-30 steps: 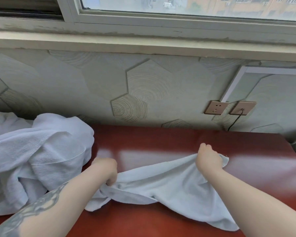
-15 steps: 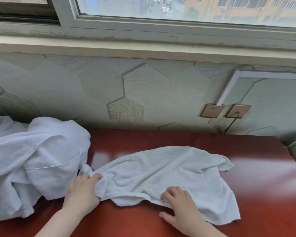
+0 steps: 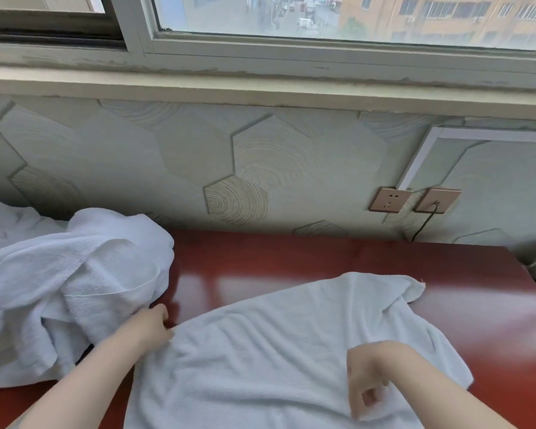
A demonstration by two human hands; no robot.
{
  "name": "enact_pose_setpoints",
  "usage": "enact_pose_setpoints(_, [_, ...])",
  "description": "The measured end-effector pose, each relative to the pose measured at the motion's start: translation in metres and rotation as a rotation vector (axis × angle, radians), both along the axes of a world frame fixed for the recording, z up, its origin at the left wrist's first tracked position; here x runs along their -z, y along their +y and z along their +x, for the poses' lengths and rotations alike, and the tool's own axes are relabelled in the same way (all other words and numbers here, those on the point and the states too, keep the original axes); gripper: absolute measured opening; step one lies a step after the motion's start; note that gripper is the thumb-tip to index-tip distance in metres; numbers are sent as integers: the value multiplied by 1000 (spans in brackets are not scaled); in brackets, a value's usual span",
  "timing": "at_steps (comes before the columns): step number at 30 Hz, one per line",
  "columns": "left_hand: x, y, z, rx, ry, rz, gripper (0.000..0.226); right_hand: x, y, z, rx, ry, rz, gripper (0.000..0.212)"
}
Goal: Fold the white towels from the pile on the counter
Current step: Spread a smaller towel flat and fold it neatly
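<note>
Nearest me, I'm curling my right hand [image 3: 372, 379] on the towel [image 3: 260, 351], though I cannot tell whether it is pinching cloth; my left hand [image 3: 150, 328] is gripping the left edge. The towel is lying rumpled on the counter [image 3: 338, 261], looking light and limp, so I'm judging corners the best hold. Farther left, the pile [image 3: 65, 283] is waiting.

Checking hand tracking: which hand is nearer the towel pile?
Left. The left hand is right beside the pile; the right hand is far right of it, on the spread towel.
</note>
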State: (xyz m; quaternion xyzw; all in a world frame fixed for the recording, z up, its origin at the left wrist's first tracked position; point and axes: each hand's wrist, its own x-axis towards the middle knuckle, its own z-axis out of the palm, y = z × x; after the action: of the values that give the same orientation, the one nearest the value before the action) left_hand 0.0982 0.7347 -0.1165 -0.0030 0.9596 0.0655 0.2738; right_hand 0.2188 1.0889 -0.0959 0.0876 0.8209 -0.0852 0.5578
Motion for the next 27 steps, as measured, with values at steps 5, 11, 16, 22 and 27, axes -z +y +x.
enact_pose_setpoints(5, [22,8,17,228,-5,-268,29,19,-27,-7,201,783,-27,10])
enact_pose_setpoints(11, [4,21,-19,147,-67,11,19,53,-53,-3,68,689,-25,74])
enact_pose_setpoints(16, [-21,18,-53,-67,-108,278,13,58,-41,-15,165,657,51,83])
enact_pose_setpoints(22, [-6,32,-56,-96,148,428,28,57,-34,-17,243,764,133,78])
enact_pose_setpoints(27, [6,51,-17,-57,702,149,54,63,5,32,648,1298,313,35])
